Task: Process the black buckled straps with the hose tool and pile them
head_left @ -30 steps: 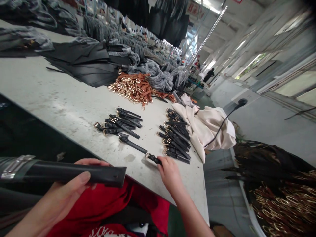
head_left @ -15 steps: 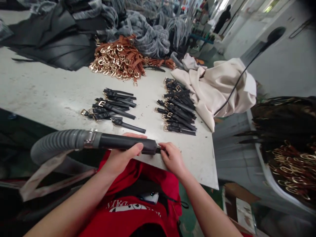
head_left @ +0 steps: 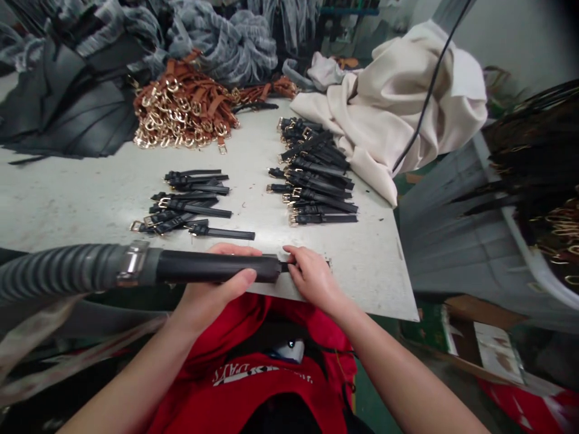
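My left hand point(head_left: 217, 289) is wrapped round a black tube nozzle point(head_left: 212, 267) joined by a metal clamp to a grey ribbed hose point(head_left: 54, 271) running off left. My right hand point(head_left: 312, 278) is closed on a small black strap point(head_left: 286, 265) and holds its end at the nozzle's mouth, over the near edge of the white table point(head_left: 384, 271). Only a short bit of the strap shows between fingers and nozzle. A loose group of black buckled straps point(head_left: 190, 202) lies just beyond the nozzle. A neater stack of black straps point(head_left: 314, 175) lies to the right.
Further back lie a heap of brown straps with gold buckles point(head_left: 181, 114), black leather sheets point(head_left: 76, 114) and grey wrapped bundles point(head_left: 235, 42). Cream cloth point(head_left: 407, 96) with a black cable point(head_left: 427, 84) hangs over the right corner. A bin of gold rings point(head_left: 561, 229) stands at right.
My right hand picked one black strap off the table and brought it to the nozzle's mouth. My left hand swung the nozzle right and level. The view tilted down.
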The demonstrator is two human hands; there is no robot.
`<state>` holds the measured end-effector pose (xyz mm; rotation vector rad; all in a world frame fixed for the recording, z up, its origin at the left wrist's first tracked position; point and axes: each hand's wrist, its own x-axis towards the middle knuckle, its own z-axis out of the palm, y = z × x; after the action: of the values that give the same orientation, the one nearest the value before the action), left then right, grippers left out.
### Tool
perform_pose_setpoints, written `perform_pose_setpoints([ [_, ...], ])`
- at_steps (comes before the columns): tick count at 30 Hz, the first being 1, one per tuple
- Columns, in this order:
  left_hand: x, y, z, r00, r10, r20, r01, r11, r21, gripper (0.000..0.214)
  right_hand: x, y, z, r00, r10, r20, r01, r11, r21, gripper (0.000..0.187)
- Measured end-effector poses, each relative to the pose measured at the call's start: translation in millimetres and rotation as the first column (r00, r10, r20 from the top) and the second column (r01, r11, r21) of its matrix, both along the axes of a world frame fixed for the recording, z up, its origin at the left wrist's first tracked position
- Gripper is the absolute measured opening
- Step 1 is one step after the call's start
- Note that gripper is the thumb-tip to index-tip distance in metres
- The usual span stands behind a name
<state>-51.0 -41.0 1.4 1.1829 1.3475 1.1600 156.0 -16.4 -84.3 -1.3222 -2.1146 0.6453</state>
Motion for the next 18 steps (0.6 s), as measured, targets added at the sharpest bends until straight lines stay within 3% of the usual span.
perform_pose_setpoints([
  [4,-3,1,2.2,0.993,-0.083,-0.079,0.087,0.995,0.046,0.022,0,1,1.3,1.0,-0.011,-0.004,0.011,1.0,-0.004,0.041],
  [8,-1,3,-5.0,0.998,-0.021,0.054,0.021,1.0,0.003,0.021,0,1,3.2,1.0,0.01,0.003,-0.01,1.0,0.0,0.043],
  [13,10,8,-6.9,0.979,-0.023,0.203,0.026,1.0,-0.015,0.025,1,-2,9.3,1.0,0.007,0.023,-0.007,1.0,-0.003,0.055],
  [18,-17,-1,3.6,0.937,0.218,0.272,-0.219,0.975,-0.026,0.026,-3,0,16.4,0.992,0.044,0.118,-0.043,0.999,-0.014,0.042],
])
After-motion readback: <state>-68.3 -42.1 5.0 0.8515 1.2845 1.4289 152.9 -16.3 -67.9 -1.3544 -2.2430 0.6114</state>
